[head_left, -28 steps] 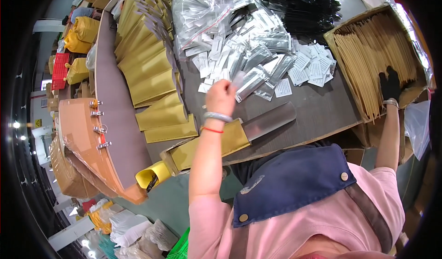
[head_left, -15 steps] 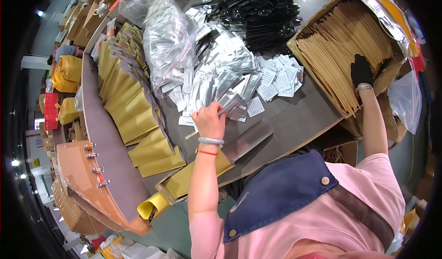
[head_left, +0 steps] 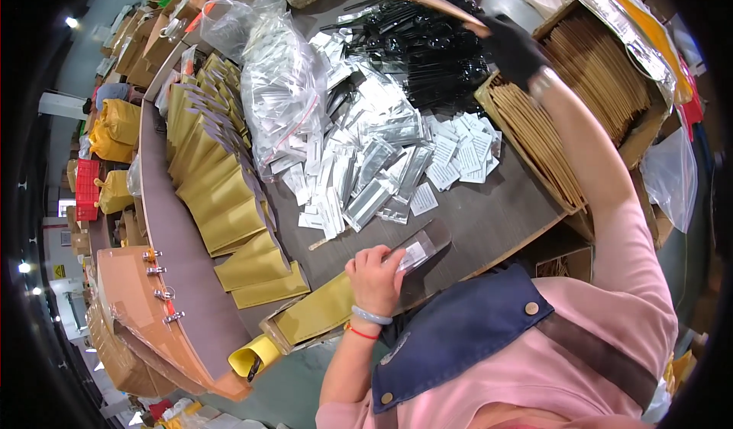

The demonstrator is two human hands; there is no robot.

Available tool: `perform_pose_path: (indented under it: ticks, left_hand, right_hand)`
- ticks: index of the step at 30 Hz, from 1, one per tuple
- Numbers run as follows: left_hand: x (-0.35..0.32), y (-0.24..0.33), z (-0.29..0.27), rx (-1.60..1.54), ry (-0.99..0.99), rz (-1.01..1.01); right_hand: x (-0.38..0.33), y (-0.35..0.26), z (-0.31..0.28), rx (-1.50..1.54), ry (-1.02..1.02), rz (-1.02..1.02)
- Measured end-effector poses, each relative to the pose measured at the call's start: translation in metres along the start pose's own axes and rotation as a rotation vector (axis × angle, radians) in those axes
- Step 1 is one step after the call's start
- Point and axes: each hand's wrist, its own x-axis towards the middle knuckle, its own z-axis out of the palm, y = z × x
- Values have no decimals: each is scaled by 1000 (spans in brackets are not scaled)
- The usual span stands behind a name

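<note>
My left hand [head_left: 376,275], bare with bracelets at the wrist, grips a clear flat sleeve [head_left: 418,250] with a small white packet inside, near the table's front edge. My right hand [head_left: 513,47], in a black glove, is raised at the upper right and holds a brown paper envelope [head_left: 427,0] above the pile of black sticks [head_left: 427,40]. Just right of it stands a cardboard box of brown envelopes [head_left: 588,70]. A heap of silver and white sachets [head_left: 374,169] covers the middle of the grey table [head_left: 489,215].
A clear bag of sachets [head_left: 282,93] lies at the back left. Rows of gold pouches [head_left: 221,200] line the table's left side, with another gold pouch stack [head_left: 313,314] at the front edge. Cardboard boxes [head_left: 145,314] and yellow sacks [head_left: 114,124] stand on the left.
My left hand drew back from the sachet heap to the front edge, now holding the clear sleeve. My right hand lifted out of the envelope box, carrying a brown envelope up and leftward.
</note>
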Motion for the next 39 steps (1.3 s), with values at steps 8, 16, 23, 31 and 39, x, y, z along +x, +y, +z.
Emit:
perform_pose_path:
  ticks: [8, 16, 23, 31, 39]
  left_hand:
    - [-4, 1, 5, 5, -14, -52]
    - [-8, -1, 7, -73, 15, -107]
    - [-7, -2, 5, -63, 18, -93]
    - [14, 0, -8, -23, 77, -23]
    - [100, 15, 48, -58, 28, 39]
  right_hand:
    - [136, -25, 54, -653, -212, -152]
    - [117, 9, 59, -534, -384, -183]
    - [51, 8, 49, -388, -382, -458]
    - [-15, -12, 49, -272, -602, -350]
    - [-36, -17, 22, 140, -253, -210]
